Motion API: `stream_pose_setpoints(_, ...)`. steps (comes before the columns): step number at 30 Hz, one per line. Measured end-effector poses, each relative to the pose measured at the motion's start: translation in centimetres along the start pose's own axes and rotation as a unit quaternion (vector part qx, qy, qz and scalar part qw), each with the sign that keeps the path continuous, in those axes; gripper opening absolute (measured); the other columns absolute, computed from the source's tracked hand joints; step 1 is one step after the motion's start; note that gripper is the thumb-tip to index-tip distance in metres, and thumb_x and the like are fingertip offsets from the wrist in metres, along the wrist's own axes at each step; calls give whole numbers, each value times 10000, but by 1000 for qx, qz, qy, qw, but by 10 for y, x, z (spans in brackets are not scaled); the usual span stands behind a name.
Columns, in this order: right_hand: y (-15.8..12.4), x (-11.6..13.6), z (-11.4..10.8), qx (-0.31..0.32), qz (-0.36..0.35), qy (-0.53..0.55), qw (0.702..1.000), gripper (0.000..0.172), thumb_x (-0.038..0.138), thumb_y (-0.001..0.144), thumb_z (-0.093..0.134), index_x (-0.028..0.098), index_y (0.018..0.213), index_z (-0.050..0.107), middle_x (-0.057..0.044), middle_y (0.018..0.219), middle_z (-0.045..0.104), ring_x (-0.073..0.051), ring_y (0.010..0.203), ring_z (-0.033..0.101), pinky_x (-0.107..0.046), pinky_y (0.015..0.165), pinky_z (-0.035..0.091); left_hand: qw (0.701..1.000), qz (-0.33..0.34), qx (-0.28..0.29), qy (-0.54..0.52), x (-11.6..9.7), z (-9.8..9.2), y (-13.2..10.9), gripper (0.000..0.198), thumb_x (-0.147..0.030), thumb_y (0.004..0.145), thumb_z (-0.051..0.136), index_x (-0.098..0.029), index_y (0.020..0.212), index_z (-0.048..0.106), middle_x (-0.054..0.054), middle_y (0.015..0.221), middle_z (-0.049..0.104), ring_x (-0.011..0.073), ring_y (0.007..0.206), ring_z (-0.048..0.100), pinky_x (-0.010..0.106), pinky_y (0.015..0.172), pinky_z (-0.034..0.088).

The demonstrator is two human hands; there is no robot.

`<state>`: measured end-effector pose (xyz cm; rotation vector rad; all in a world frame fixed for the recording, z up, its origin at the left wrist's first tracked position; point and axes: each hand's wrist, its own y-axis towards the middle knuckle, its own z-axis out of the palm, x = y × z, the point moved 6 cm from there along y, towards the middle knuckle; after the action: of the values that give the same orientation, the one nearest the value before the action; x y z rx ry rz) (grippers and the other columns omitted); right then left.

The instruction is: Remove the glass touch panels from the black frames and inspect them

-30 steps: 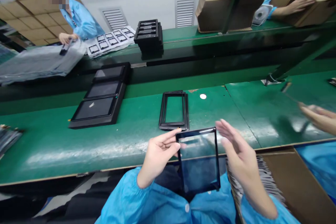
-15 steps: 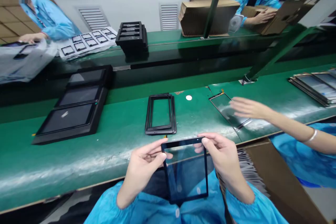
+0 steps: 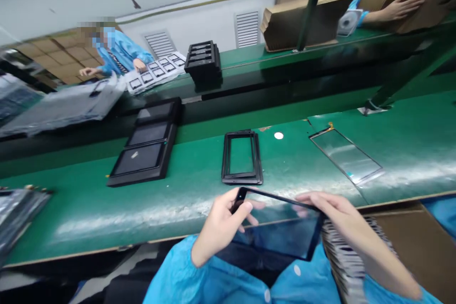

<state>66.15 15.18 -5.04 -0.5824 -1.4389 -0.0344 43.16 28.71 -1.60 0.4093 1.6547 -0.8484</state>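
Observation:
I hold a black-bordered glass touch panel [image 3: 281, 232] over my lap at the front edge of the green bench [image 3: 107, 209]. My left hand [image 3: 223, 225] pinches its near-left corner. My right hand [image 3: 335, 213] grips its right edge, fingers curled over the top. The panel lies tilted, turned with its long side across me. Just beyond it on the bench sits a small stack of black rectangular frames [image 3: 242, 157].
A clear glass panel [image 3: 345, 154] lies on the bench at right. A black tray [image 3: 147, 145] of screens lies left. A cardboard box [image 3: 409, 242] with stacked panels [image 3: 351, 259] stands by my right side. Co-workers in blue coats work behind the far shelf.
I have turned the panel from upright to lying crosswise and flatter. The co-worker's hand at right has withdrawn, leaving the clear panel on the bench. My view shifted.

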Motion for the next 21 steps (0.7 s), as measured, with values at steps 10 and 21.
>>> stream_pose_setpoints(10,-16,-7,-8,-140,-27,112,983,476,686,810,803,214,755,825,-113,683,818,-288,615,790,-366,618,667,995,21,-55,-84,5,-3,-3,568,-535,957,695,-109,1330,648,213,1040,838,219,671,807,191,444,540)
stream_pose_setpoints(21,-26,20,-1,-166,-91,19,982,477,647,924,711,243,680,780,-49,636,799,-248,583,769,-315,606,636,992,28,-87,-90,12,-8,-4,705,-515,950,721,-164,1500,455,140,942,847,226,636,790,228,428,563)
